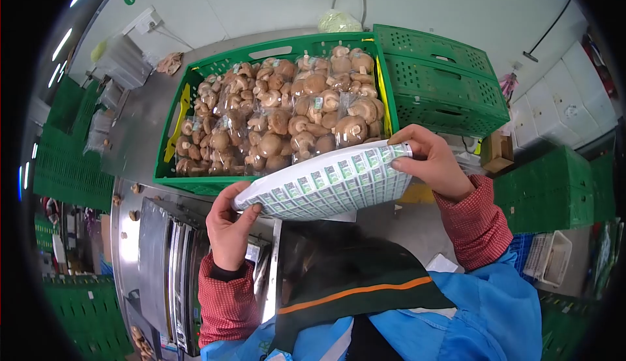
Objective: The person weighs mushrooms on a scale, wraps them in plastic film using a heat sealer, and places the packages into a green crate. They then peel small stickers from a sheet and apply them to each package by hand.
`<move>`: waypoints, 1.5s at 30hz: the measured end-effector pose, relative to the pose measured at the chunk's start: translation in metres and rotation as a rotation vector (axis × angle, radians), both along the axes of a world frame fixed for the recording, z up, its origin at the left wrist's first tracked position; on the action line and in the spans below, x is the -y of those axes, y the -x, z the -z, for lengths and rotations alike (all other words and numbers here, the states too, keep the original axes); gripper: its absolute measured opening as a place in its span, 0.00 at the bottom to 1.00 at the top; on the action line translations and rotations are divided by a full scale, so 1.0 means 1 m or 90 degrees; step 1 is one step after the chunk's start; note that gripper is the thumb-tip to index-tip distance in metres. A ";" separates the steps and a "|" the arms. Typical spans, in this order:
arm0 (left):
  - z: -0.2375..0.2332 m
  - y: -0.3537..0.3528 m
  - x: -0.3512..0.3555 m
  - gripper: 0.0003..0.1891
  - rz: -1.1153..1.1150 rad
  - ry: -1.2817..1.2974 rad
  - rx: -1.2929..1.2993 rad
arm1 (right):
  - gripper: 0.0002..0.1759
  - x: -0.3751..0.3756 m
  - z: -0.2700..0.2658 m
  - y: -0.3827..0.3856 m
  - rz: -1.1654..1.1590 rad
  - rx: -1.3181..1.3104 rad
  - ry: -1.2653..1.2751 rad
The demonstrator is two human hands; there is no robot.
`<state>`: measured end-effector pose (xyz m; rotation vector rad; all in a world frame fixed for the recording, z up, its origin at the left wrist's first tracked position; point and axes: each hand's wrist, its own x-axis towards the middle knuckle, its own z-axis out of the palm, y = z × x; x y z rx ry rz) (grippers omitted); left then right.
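A sheet of small green and white printed labels (332, 181) is stretched between my two hands, slightly curved and tilted. My left hand (229, 227) pinches its left end between thumb and fingers. The upper right corner is pinched by my right hand (433, 164). Just beyond the sheet stands a green crate (171, 180) filled with clear packs of brown mushrooms (280, 110); some packs carry small labels. The sheet overlaps the near edge of the crate in view.
Green lidded crates (443, 84) are stacked right of the mushroom crate. A metal table (140, 126) with loose mushrooms (135, 215) lies left, beside a packing device (156, 256). More green crates (548, 191), a cardboard box (497, 151) and a white basket (556, 260) stand right.
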<state>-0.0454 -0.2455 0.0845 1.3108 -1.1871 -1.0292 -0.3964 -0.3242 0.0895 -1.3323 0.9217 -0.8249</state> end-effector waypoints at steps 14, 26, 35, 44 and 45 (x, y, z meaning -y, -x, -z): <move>-0.001 -0.019 0.027 0.10 0.034 -0.070 0.019 | 0.08 0.003 -0.010 -0.019 0.028 -0.116 0.020; 0.017 -0.009 0.044 0.06 -0.004 0.044 -0.167 | 0.09 0.012 0.011 -0.021 0.106 -0.041 0.119; 0.019 0.001 0.036 0.11 0.011 -0.046 -0.247 | 0.06 -0.004 0.003 -0.025 0.084 -0.044 0.046; 0.020 0.003 0.038 0.07 -0.066 0.033 -0.077 | 0.17 0.013 -0.009 -0.016 0.075 -0.311 0.339; 0.017 0.004 0.037 0.07 -0.043 0.051 -0.054 | 0.19 0.015 -0.025 -0.025 0.077 -0.363 0.524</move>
